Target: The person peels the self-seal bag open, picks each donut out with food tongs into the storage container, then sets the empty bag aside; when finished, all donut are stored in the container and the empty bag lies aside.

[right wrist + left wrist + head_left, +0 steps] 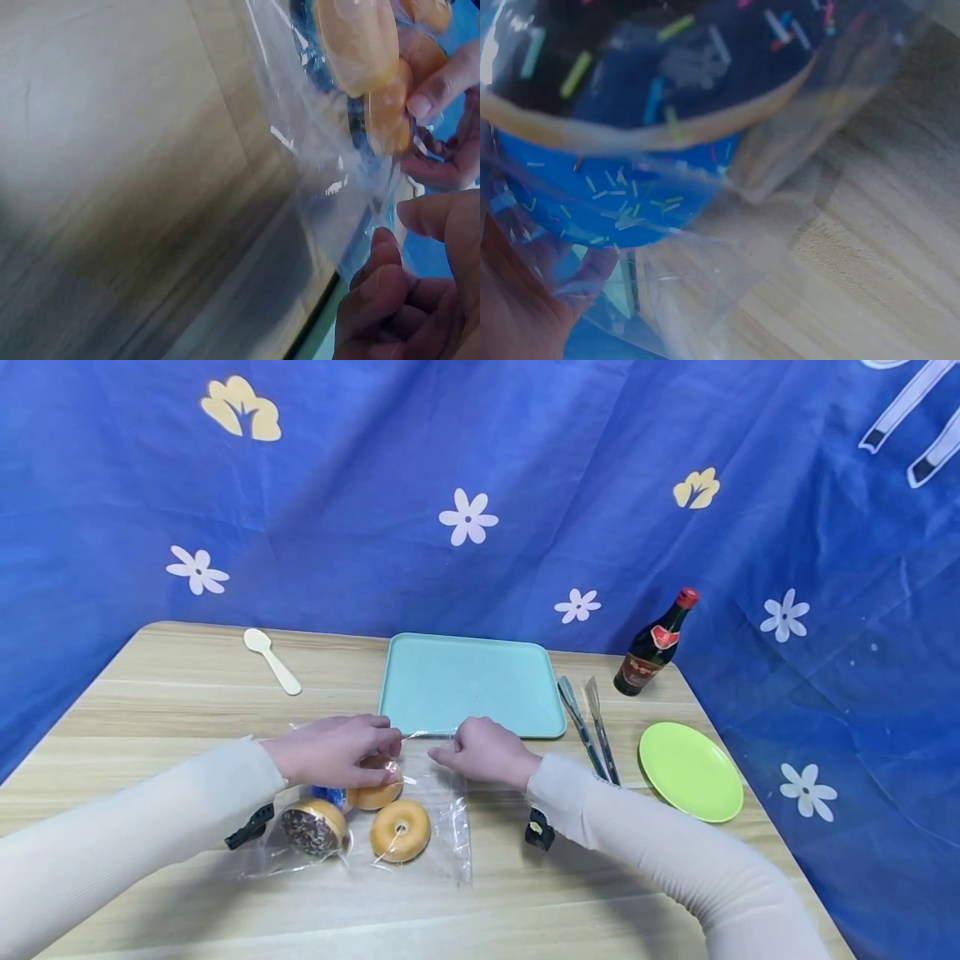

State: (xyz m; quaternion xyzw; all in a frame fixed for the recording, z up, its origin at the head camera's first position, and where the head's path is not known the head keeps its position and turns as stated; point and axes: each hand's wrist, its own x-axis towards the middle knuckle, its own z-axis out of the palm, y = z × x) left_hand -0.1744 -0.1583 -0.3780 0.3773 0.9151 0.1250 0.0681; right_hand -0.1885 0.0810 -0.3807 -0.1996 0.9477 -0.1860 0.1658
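Donuts (402,847) x4 in 1 clr bag (448,814); L hand (330,752) fingers pinch bag, R hand (491,752) can't tell.

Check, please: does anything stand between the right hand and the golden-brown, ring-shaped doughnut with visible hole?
Yes: the clear plastic bag covers this doughnut, its film separating it from the right hand. Nothing else visible interferes.

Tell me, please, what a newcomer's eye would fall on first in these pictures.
Probably the vivid blue backdrop with its pale flowers, rising behind the table. Next come the doughnuts in a clear bag, near the left hand. The bright green plate at the table's right and the red-capped bottle at its far right corner also stand out.
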